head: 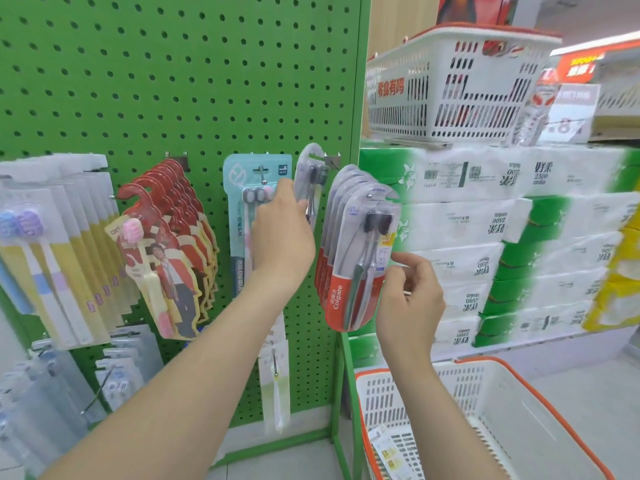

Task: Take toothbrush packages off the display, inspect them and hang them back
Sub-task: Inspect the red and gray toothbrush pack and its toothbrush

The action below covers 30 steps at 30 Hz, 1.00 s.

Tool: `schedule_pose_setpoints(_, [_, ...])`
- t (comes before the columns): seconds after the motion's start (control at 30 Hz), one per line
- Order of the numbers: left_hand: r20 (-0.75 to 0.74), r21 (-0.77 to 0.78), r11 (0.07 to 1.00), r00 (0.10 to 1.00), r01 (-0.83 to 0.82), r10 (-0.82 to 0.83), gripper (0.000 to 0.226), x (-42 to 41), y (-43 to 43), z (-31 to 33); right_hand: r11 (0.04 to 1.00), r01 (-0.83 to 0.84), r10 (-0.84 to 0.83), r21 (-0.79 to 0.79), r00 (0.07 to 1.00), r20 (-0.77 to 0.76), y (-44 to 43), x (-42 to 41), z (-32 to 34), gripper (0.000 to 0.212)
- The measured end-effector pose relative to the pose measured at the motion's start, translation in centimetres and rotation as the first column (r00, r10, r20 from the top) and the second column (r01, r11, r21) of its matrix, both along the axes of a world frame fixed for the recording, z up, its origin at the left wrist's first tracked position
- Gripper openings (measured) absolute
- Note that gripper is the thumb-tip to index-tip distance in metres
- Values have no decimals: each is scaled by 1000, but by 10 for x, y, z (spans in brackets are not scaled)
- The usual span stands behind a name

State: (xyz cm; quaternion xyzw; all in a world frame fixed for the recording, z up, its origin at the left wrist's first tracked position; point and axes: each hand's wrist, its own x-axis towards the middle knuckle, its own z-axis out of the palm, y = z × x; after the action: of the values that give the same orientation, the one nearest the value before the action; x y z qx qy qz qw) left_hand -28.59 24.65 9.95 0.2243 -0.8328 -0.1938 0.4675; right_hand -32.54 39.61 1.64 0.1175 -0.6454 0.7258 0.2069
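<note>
Near the green pegboard's [173, 81] right edge, the left hand [282, 233] gripped a clear toothbrush package [309, 171] just beside the hook [331, 160], its wrist covering part of a teal package [242, 188]. The right hand [408, 299] pinched the side of the front Colgate package [360, 265] in the hanging stack, above an orange-rimmed basket [540, 386].

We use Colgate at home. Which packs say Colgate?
The bunch of red-bottomed packs the right hand pinches, at the pegboard's right edge. Its front pack shows white Colgate lettering; the left hand's single pack shows none.
</note>
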Motion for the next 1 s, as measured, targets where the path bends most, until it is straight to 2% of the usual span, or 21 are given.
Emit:
schedule_pose_setpoints(0.27, [-87,152,980,989,130,-118,8,-26,-19,-5,1000,-8,9,-7,999,36,-3,-12,0,20])
schedule_pose_setpoints(0.6, [-104,225,938,964,262,-245,13,-40,-20,-16,1000,-20,20,-1,999,43,1,-15,0,21])
schedule_pose_setpoints(0.73, [-80,357,846,916,395,-394,19,-42,-20,-17,995,-92,92,39,996,20,3,-14,-1,22])
schedule_pose_setpoints(0.83, [-71,497,728,859,472,-508,26,-44,-18,-15,977,-210,212,36,975,-69,5,-9,-2,39])
schedule_pose_setpoints(1.0, [-68,536,664,811,521,-581,27,-46,-20,-17,965,-239,256,108,947,-194,4,-1,-4,75])
